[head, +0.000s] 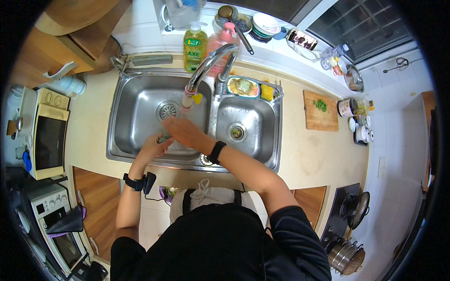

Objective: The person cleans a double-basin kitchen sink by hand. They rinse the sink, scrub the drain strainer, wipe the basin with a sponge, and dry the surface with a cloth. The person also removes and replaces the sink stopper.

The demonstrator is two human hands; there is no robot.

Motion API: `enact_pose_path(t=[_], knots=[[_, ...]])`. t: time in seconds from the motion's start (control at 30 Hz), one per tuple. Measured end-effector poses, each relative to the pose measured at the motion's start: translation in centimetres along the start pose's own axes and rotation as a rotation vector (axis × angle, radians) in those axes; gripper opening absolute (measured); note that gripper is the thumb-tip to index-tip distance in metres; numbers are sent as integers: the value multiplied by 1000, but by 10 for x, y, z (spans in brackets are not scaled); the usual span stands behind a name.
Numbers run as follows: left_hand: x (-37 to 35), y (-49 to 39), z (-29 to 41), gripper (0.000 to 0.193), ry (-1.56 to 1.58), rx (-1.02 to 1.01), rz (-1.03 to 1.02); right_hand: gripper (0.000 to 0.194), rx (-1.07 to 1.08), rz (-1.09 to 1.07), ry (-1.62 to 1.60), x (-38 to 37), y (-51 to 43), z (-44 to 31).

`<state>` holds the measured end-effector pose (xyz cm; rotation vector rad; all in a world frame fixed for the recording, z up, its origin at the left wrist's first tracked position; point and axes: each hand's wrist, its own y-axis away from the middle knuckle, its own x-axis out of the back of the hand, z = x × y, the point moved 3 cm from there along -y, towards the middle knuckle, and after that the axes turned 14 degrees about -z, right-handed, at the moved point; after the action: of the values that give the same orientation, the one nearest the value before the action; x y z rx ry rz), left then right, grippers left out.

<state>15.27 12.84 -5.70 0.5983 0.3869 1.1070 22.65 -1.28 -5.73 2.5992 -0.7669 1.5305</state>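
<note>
Both my hands are over the large left basin [132, 95] of a stainless steel double sink. A small greenish thing [164, 139], too hidden to name, is held in the fingers of my left hand [153, 147]. Just above and right of it, my right hand [186, 131] reaches across with its fingers blurred and partly overlapping. I cannot tell if that hand holds anything. The chrome faucet [205, 65] arches over this basin, its pink-ringed nozzle [187, 100] with a yellow tab beyond my fingers. Behind the fingertips lies the drain strainer [168, 110].
Green bits sit in the drain [236, 132] of the right basin. Behind it are a soap dish [243, 86] and a yellow sponge [267, 92]. Two pump bottles, one AXE dish soap [194, 49], stand behind the faucet. Chopped greens [320, 105] lie on a wooden cutting board [313, 119].
</note>
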Motion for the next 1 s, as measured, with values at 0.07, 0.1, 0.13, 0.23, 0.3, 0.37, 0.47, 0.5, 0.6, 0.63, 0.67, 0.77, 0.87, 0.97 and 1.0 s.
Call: enact_pose_path(t=[0.07, 0.1, 0.13, 0.23, 0.3, 0.37, 0.47, 0.5, 0.6, 0.63, 0.67, 0.77, 0.87, 0.97, 1.0], knots=[[-3, 10, 9, 24, -25, -160, 127, 31, -54, -119, -98, 11, 4, -7], [-6, 16, 12, 24, 1, -228, 177, 33, -36, -80, -109, 22, 7, -12], [-8, 23, 16, 26, -99, -297, 248, 35, -53, -100, -108, 31, 11, -16], [-18, 34, 29, 33, -187, -451, 419, 35, -143, -84, -175, 57, 22, -25], [-27, 35, 40, 35, -104, -579, 530, 32, -276, -47, -200, 70, 32, -30], [-39, 31, 48, 41, 86, -629, 420, 27, -387, -29, -125, 81, 46, -35], [-62, 30, 65, 48, 182, -688, 334, 22, -458, 42, -380, 96, 73, -38], [-70, 30, 71, 50, 192, -681, 309, 22, -510, 54, -535, 99, 85, -37], [-96, 32, 90, 51, 170, -772, 239, 19, -413, 173, -548, 111, 111, -38], [-103, 33, 94, 52, 84, -764, 254, 16, -438, 194, -494, 116, 122, -37], [-111, 33, 99, 52, 5, -796, 264, 13, -444, 215, -450, 121, 132, -35], [-127, 27, 106, 55, -115, -850, 260, 6, -469, 479, -481, 142, 164, -29], [-135, 20, 105, 58, -290, -851, 294, 5, -557, 830, -422, 170, 201, -30], [-152, 15, 108, 59, -443, -901, 329, 8, -505, 756, -419, 179, 210, -36], [-162, 12, 111, 59, -433, -929, 297, 8, -516, 688, -531, 175, 209, -36]])
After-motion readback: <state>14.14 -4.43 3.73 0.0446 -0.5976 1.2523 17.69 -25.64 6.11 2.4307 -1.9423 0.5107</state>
